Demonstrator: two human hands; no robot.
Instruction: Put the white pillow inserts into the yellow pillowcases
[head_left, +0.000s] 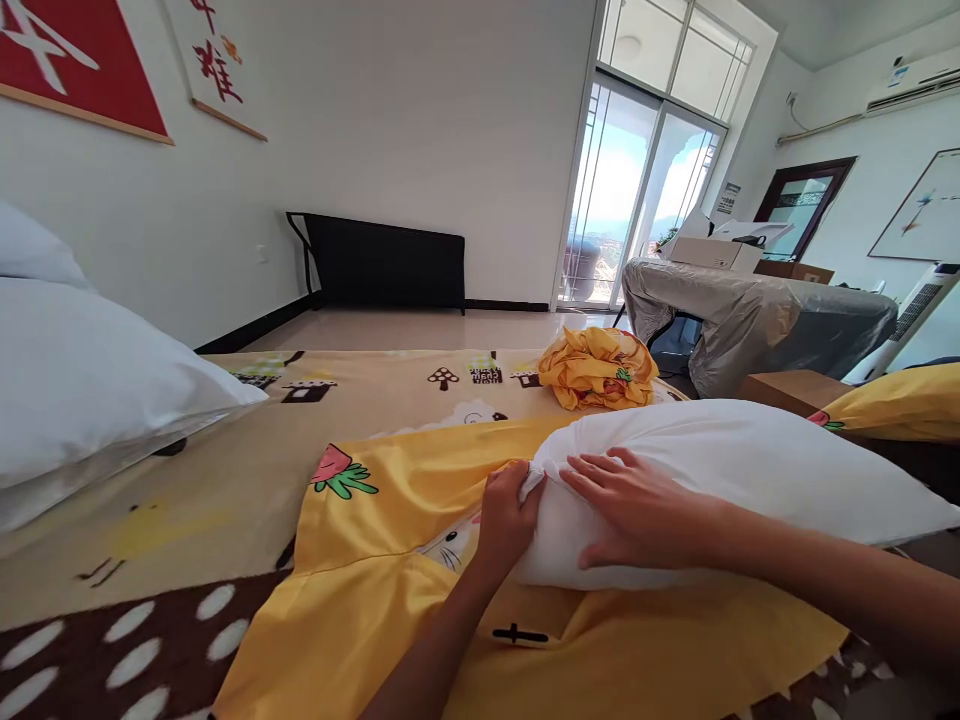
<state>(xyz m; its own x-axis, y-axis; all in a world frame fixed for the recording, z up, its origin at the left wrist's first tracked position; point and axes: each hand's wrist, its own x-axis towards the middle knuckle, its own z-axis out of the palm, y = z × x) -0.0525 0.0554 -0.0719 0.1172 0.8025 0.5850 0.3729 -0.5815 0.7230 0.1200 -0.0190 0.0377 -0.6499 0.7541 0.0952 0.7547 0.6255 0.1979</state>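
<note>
A white pillow (735,470) lies on a yellow printed pillowcase (405,570) spread over the bed. My left hand (507,522) is closed, pinching the pillow's near left corner where it meets the yellow cloth. My right hand (637,510) lies flat on the pillow's left end, fingers stretched out and pointing left. Both forearms reach in from the bottom right.
Two white pillows (82,380) are stacked at the left on the patterned bedsheet (187,500). A crumpled yellow cloth (598,368) sits at the bed's far edge. Another yellow pillow (900,405) is at the right. Beyond are a plastic-covered sofa (750,320), a black rack (382,262) and glass doors (637,190).
</note>
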